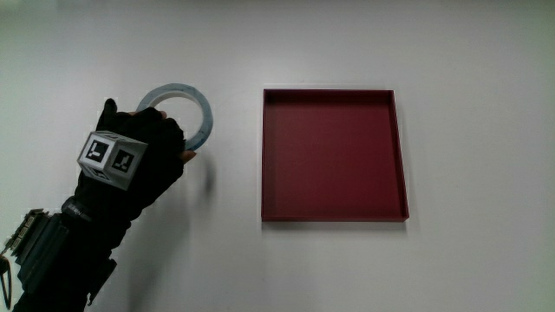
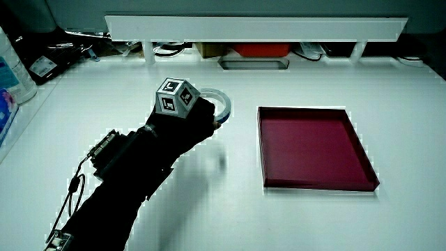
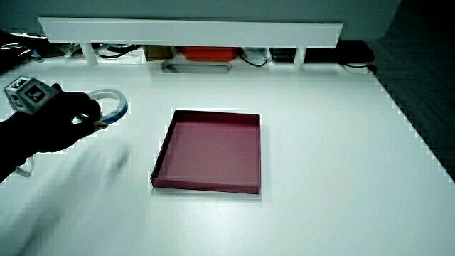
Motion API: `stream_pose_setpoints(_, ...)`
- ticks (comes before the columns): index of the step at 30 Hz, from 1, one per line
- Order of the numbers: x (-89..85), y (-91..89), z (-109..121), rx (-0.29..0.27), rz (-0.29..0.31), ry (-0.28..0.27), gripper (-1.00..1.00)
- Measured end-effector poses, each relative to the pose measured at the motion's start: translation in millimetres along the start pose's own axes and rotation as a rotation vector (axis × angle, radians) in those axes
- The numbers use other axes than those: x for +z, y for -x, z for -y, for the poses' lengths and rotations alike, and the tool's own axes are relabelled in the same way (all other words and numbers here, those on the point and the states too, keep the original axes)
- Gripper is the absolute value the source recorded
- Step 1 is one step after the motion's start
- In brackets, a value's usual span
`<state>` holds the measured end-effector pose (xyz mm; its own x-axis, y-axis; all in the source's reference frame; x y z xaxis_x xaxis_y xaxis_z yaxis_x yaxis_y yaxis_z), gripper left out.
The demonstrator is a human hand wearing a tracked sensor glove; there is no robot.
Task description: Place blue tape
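The blue tape [image 1: 192, 97] is a pale blue ring, and the hand [image 1: 147, 147] is shut on the part of it nearest the person. The ring's other half sticks out past the fingers. In both side views the tape [image 2: 221, 100] [image 3: 116, 99] and the hand [image 2: 187, 117] [image 3: 65, 114] are held above the table, with a blurred shadow on the tabletop under them. A dark red square tray [image 1: 334, 156] with low walls lies flat beside the hand, a short gap away, and nothing is in it. The tray also shows in both side views [image 2: 313, 146] [image 3: 210, 149].
A low white partition [image 2: 254, 28] runs along the table's edge farthest from the person, with cables and small items under it. A white bottle with a blue label [image 2: 10, 70] stands at the table's edge beside the forearm.
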<state>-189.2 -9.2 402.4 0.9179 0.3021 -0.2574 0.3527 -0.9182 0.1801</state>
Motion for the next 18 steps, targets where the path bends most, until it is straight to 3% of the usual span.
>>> stream_pose_setpoints(4, -17.2, 23.3, 0.2, 0.047, 0.027, 0.015, 0.0)
stream_pose_setpoints(8, -25.2, 37.7, -0.9, 0.107, -0.01, 0.042, 0.0)
stream_pose_setpoints(9, -30.6, 43.7, -1.7, 0.115, 0.011, 0.048, 0.0)
stream_pose_setpoints(11, -46.9, 60.7, -0.5, 0.147, -0.022, 0.077, 0.0)
stream_pose_setpoints(15, -52.4, 68.4, 0.2, 0.188, -0.006, 0.119, 0.0)
stream_pose_setpoints(18, -62.2, 76.0, 1.9, 0.207, -0.031, 0.136, 0.0)
